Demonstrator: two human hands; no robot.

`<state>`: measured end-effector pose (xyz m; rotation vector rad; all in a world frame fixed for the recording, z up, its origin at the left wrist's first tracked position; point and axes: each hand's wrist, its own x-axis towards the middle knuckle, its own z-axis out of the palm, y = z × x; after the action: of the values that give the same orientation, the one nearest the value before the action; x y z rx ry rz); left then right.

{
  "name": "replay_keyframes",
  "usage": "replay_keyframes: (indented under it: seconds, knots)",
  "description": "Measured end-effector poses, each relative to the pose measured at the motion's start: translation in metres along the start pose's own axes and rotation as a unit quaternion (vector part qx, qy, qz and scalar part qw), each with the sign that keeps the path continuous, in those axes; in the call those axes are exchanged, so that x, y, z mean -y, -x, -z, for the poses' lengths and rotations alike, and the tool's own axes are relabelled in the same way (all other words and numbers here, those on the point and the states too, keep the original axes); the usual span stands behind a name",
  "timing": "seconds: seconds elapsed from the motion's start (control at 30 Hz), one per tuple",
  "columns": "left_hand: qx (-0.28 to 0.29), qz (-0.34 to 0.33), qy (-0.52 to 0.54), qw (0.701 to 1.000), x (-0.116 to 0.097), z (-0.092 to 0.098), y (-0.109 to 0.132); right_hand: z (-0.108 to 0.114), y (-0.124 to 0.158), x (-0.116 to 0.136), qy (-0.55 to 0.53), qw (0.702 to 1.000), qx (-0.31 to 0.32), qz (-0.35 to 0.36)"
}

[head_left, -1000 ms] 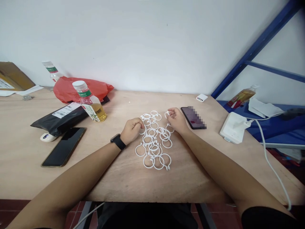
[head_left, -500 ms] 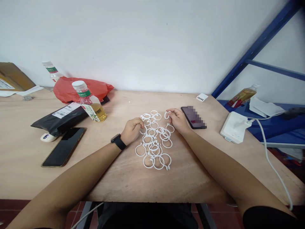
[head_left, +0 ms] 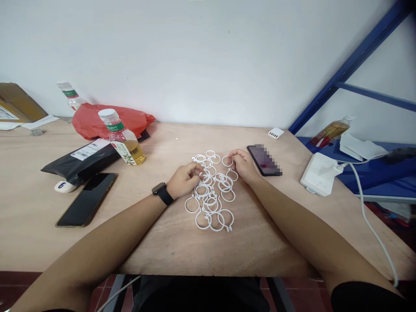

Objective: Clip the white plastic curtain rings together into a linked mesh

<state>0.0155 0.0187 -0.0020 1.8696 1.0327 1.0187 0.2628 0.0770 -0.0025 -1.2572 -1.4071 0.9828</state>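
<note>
The left hand (head_left: 183,181), with a black smartwatch (head_left: 161,192) on its wrist, is at the left edge of a loose group of thin white plastic rings (head_left: 212,201), many of which have a small clip at the rim. Its fingers and thumb are half bent over the upper rings, but I cannot tell whether they grasp one of these. The right hand (head_left: 243,165) is at the upper right of this group and grasps, between thumb and fingers, the right edge of one single thin white ring (head_left: 222,162). This ring is just beside the group, and whether it touches the light wooden table (head_left: 162,242) is too small to tell. The other rings lie on the table between the two forearms, several of them overlapping one another. Near the right hand, on its outer side, there lies a black phone with a partly pixelated screen (head_left: 261,157). Farther to the right is a white plastic power block (head_left: 320,174) with a white cable (head_left: 364,216), and toward the wall there is a small white charger with ports (head_left: 275,132). On the left side lie a dark phone with a brownish edge (head_left: 86,201) and a black plastic parcel (head_left: 78,162) with a white label. Behind this parcel, a clear bottle of yellow drink (head_left: 121,141) stands in front of a red plastic bag (head_left: 97,119)
</note>
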Motion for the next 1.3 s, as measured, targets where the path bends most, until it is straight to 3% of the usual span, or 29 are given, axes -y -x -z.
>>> replay_keyframes:
  seconds: [0.23,0.4,0.57,0.73,0.87,1.0,1.1,1.3]
  knots:
    - [0.004,0.008,-0.110,0.994,-0.007,0.001,0.001,0.000,-0.001,0.000,-0.001,1.000,0.013,0.000]
    - [-0.075,-0.039,-0.188,0.978,-0.004,0.004,-0.003,-0.001,0.001,0.000,-0.013,1.000,0.025,0.007]
    - [-0.104,-0.004,-0.271,0.957,0.008,0.007,-0.005,-0.004,0.006,0.004,-0.024,0.991,0.126,-0.024]
    - [-0.085,0.012,-0.332,0.939,0.015,0.006,-0.005,-0.004,0.010,0.006,0.114,0.980,0.156,0.041]
    - [-0.072,0.011,-0.327,0.942,0.015,0.006,-0.006,-0.005,0.011,0.005,0.166,0.961,0.187,0.117]
    - [-0.071,0.016,-0.323,0.944,0.015,0.006,-0.007,-0.009,0.012,0.004,0.207,0.949,0.148,0.186]
    - [-0.079,0.025,-0.337,0.938,0.015,0.006,-0.006,-0.011,0.013,0.004,0.259,0.931,0.141,0.217]
    - [-0.079,0.035,-0.304,0.949,0.011,0.006,-0.007,-0.011,0.015,0.009,0.359,0.881,0.205,0.231]
